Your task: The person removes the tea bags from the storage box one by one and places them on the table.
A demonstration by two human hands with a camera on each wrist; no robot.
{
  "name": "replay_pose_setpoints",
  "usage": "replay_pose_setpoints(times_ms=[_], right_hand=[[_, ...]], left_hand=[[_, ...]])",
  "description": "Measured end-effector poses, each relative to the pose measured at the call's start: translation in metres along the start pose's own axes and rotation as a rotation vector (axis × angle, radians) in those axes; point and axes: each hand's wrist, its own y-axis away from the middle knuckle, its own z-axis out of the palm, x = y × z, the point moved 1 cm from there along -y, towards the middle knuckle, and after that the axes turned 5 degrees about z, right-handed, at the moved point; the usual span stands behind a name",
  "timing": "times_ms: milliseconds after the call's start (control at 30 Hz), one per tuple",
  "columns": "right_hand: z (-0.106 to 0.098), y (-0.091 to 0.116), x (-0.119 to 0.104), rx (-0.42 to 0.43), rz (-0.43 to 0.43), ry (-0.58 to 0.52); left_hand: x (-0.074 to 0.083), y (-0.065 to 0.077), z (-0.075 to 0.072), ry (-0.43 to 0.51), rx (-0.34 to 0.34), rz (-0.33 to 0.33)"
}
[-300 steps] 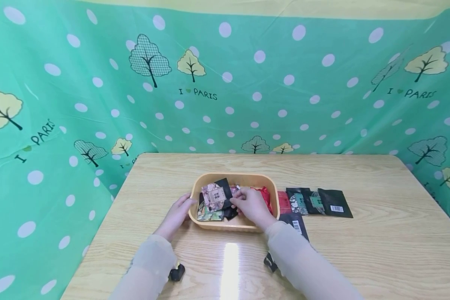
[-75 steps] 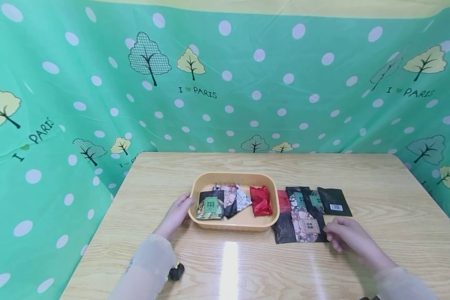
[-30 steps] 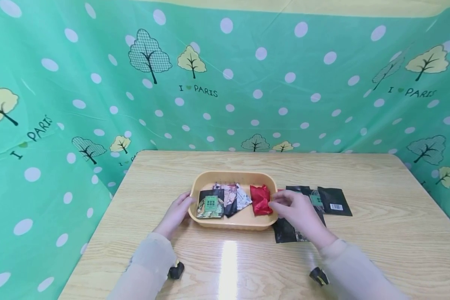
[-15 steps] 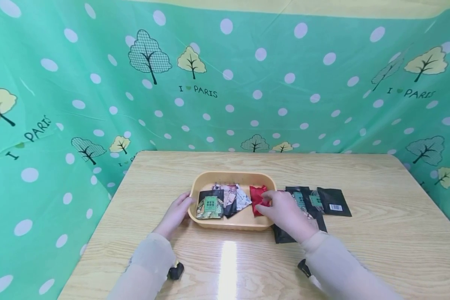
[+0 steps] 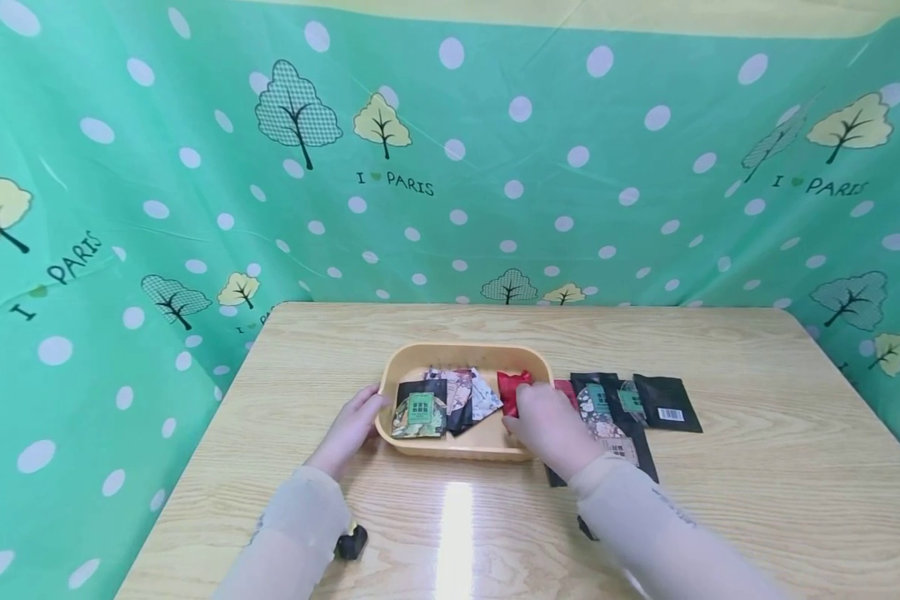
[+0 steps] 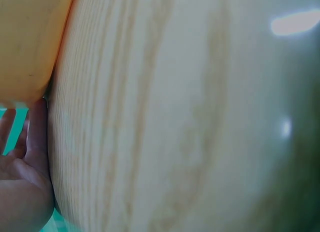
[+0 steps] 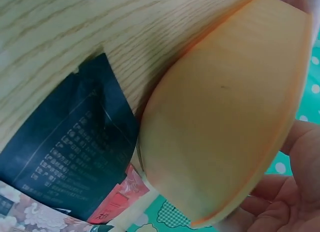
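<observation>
At the left end of the pale orange plastic tray (image 5: 457, 453), my left hand (image 5: 351, 427) holds the rim, thumb over the edge and fingers outside. The left wrist view has those fingers (image 6: 37, 134) against the tray's outer wall. My right hand (image 5: 555, 423) reaches over the right rim and grips a crinkled red packet (image 5: 510, 387), partly hidden beneath it. Right-hand fingertips are hidden behind the tray wall in the right wrist view. Also in the tray lie a green-labelled black packet (image 5: 420, 410) and several overlapping floral packets (image 5: 484, 395).
Right of the tray, flat packets lie in two rows on the wooden table (image 5: 780, 467). One is a black packet with a barcode (image 5: 667, 403), another a green-labelled packet (image 5: 596, 400). A pink-labelled packet (image 5: 619, 450) lies nearer, partly under the right forearm.
The pink-labelled floral packet has gone from the tray to the nearer row on the table. My right hand has since come back left into the tray and closed on the red packet. The left hand stays.
</observation>
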Motion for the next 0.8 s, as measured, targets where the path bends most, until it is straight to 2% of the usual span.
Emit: replay_pose_setpoints(times_ms=[167, 567, 800], right_hand=[[0.006, -0.005, 0.0, 0.058, -0.036, 0.103], [0.014, -0.009, -0.002, 0.055, -0.029, 0.127], [0.019, -0.01, -0.002, 0.057, -0.043, 0.164]], left_hand=[[0.002, 0.002, 0.0, 0.007, -0.012, 0.006], [-0.002, -0.003, 0.0, 0.007, 0.004, -0.006], [-0.001, 0.0, 0.0, -0.018, 0.003, 0.001]])
